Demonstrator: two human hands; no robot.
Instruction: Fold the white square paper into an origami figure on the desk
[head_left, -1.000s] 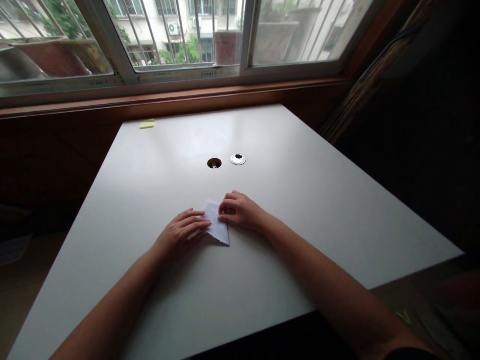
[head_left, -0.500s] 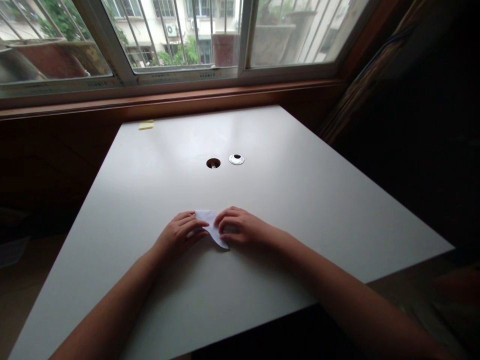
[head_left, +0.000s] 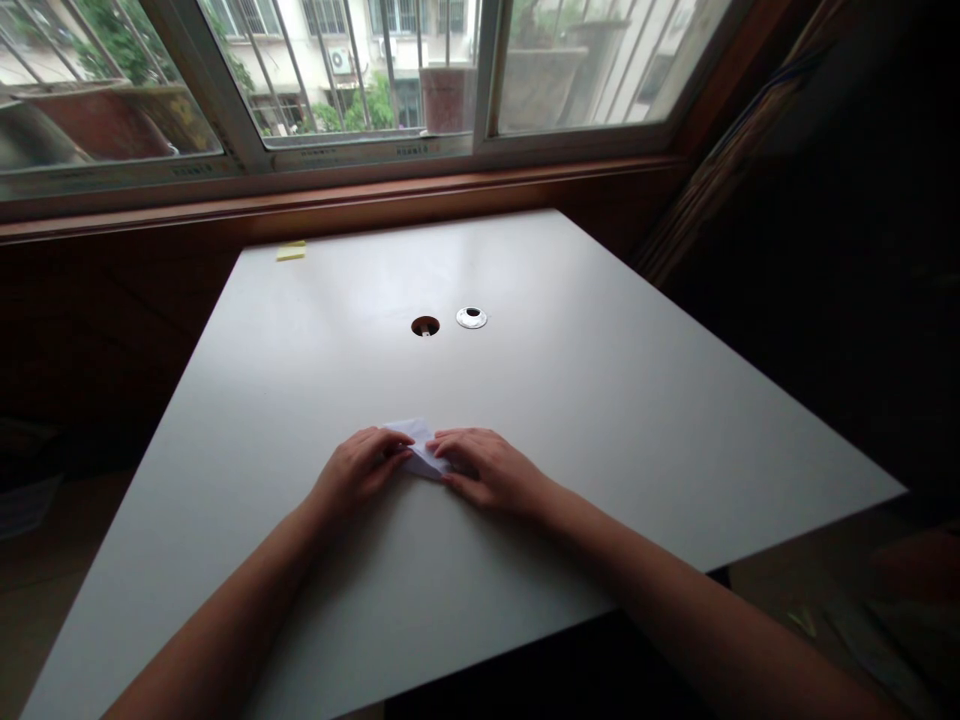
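A small folded piece of white paper (head_left: 417,432) is between my two hands, over the middle of the white table (head_left: 570,400). My left hand (head_left: 365,462) pinches its left side between thumb and fingers. At the paper's right side, my right hand (head_left: 487,466) is closed on it with curled fingers, the thumb near its lower right corner. The fingertips cover part of both sides, so the full set of folds is hidden.
Beyond the hands, the tabletop has a round cable hole (head_left: 425,327) with a silvery ring cover (head_left: 472,318) beside it. Yellow sticky notes (head_left: 291,251) lie at the far left corner. A barred window (head_left: 360,80) stands behind the table.
The lower flap of the paper, which hung down to the right, has been drawn up and folded in. My right hand's thumb has shifted to the lower edge.
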